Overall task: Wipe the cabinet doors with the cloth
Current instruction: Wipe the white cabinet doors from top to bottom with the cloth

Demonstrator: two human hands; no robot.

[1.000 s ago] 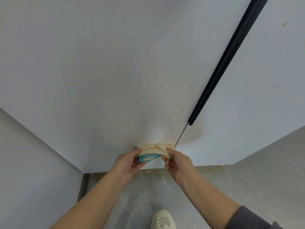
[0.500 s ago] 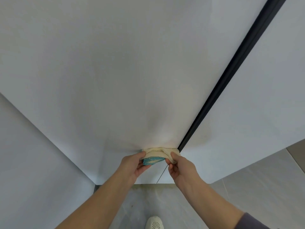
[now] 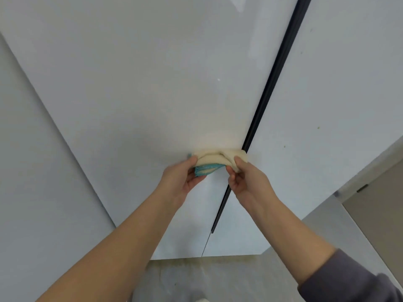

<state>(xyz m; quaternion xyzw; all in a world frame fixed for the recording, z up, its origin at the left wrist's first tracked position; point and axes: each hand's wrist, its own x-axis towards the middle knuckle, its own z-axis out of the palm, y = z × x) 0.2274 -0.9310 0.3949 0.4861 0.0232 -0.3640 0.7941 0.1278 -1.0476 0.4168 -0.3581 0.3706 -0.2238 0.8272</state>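
Observation:
A folded cream cloth (image 3: 218,158) with a teal underside is pressed against the white left cabinet door (image 3: 152,88). My left hand (image 3: 185,177) grips the cloth's left end and my right hand (image 3: 244,179) pinches its right end. The cloth's right edge touches the black vertical strip (image 3: 272,83) that separates this door from the right cabinet door (image 3: 327,105). Small specks mark the right door.
A white side wall (image 3: 32,171) stands at the left. Grey tiled floor (image 3: 218,280) lies below the doors, with a stained line along their base. A beige panel (image 3: 381,203) shows at the far right.
Both hands have carried the cloth upward along the left door beside the black strip. The view has tilted up, and the shoe at the bottom is almost out of sight.

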